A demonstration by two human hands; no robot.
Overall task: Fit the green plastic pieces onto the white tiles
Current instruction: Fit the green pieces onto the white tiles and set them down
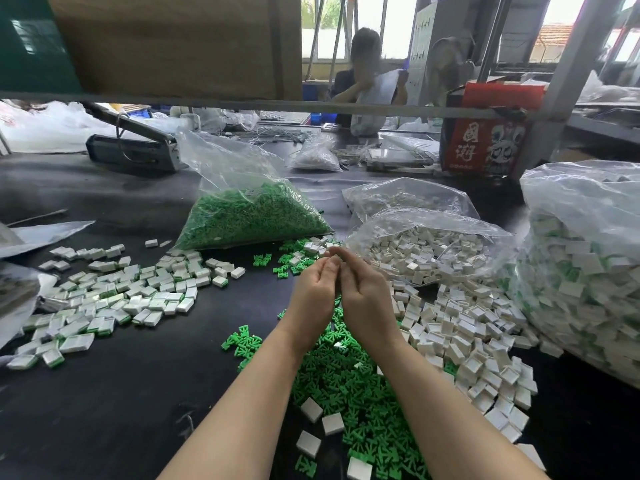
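"国潮" on red carton (485, 147)

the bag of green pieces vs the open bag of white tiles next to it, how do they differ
The bag of green pieces holds only small green parts and stands heaped into a peak, its top pulled upward. The bag of white tiles holds blocky white tiles, lies lower and flatter, and spills them onto the table. Both are clear plastic on the dark surface.

Bench (104, 427): finished tiles (114, 299) spread at left, loose clips (346, 382) in front center, blank tiles (460, 327) at right; bag of clips (252, 216) behind center, bags of tiles (433, 251) behind right.
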